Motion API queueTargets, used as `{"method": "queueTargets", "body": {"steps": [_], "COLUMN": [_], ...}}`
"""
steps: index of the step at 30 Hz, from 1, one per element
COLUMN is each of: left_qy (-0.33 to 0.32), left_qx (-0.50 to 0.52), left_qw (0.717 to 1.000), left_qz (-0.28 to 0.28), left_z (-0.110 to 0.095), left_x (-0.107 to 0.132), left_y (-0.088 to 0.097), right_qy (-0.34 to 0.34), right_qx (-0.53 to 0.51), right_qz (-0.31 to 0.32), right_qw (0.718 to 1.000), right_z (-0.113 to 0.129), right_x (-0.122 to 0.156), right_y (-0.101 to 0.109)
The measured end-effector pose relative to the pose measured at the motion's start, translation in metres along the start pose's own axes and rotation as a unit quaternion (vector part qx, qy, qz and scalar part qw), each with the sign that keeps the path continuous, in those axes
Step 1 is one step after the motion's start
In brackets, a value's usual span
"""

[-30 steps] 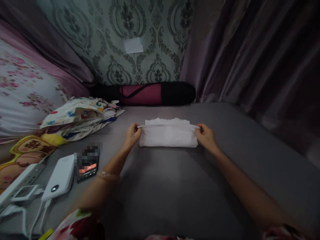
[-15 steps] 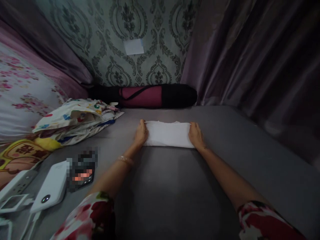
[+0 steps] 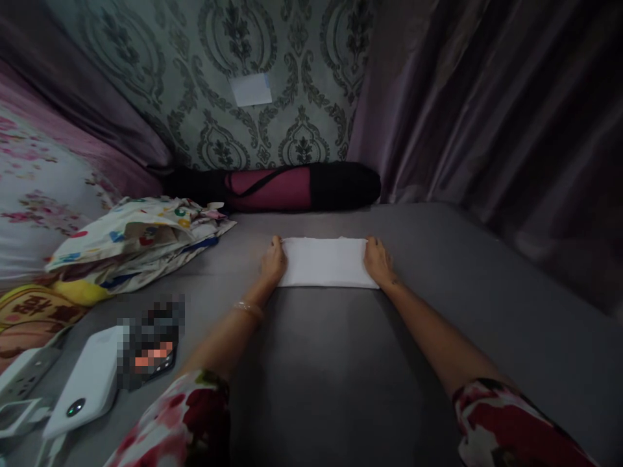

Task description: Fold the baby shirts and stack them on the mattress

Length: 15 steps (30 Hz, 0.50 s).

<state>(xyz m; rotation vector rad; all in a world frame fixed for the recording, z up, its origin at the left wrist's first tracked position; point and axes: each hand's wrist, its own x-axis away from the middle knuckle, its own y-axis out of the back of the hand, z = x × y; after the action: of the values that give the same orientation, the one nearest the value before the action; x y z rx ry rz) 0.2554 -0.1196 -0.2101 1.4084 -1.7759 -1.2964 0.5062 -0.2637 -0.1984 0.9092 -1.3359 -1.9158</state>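
Note:
A white folded cloth (image 3: pixel 324 263), its exact kind not clear, lies as a flat rectangle on the grey bed sheet (image 3: pixel 341 363). My left hand (image 3: pixel 275 261) grips its left end, thumb and fingers closed near the far corner. At the opposite end my right hand (image 3: pixel 378 261) is closed on the far right corner. Both forearms reach forward, with a bracelet on the left wrist. Fingertips are partly hidden by the hands themselves.
Left of my arms lie a white power bank (image 3: pixel 87 379), a pixelated phone (image 3: pixel 153 350), a power strip (image 3: pixel 29 373) and crumpled patterned fabric (image 3: pixel 131 233). A maroon and black rolled bag (image 3: pixel 272 188) rests against the wall. Curtains (image 3: pixel 438 104) hang at the right.
The cloth's far edge looks straighter, with fewer bumps. Both hands stay on its ends, the right one shifted slightly left. The camera view has turned a little.

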Motion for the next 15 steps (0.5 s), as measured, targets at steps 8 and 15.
{"method": "queueTargets", "body": {"steps": [8, 15], "left_qy": [0.014, 0.054], "left_qx": [0.001, 0.011], "left_qw": [1.000, 0.998], "left_qz": [0.003, -0.002], "left_z": [0.004, 0.003], "left_x": [-0.009, -0.007], "left_y": [-0.011, 0.006], "right_qy": [-0.037, -0.134], "right_qx": [-0.033, -0.128], "right_qz": [0.008, 0.026], "right_qw": [0.999, 0.982], "right_z": [0.001, -0.018], "right_x": [-0.005, -0.025], "right_y": [-0.004, -0.001]}}
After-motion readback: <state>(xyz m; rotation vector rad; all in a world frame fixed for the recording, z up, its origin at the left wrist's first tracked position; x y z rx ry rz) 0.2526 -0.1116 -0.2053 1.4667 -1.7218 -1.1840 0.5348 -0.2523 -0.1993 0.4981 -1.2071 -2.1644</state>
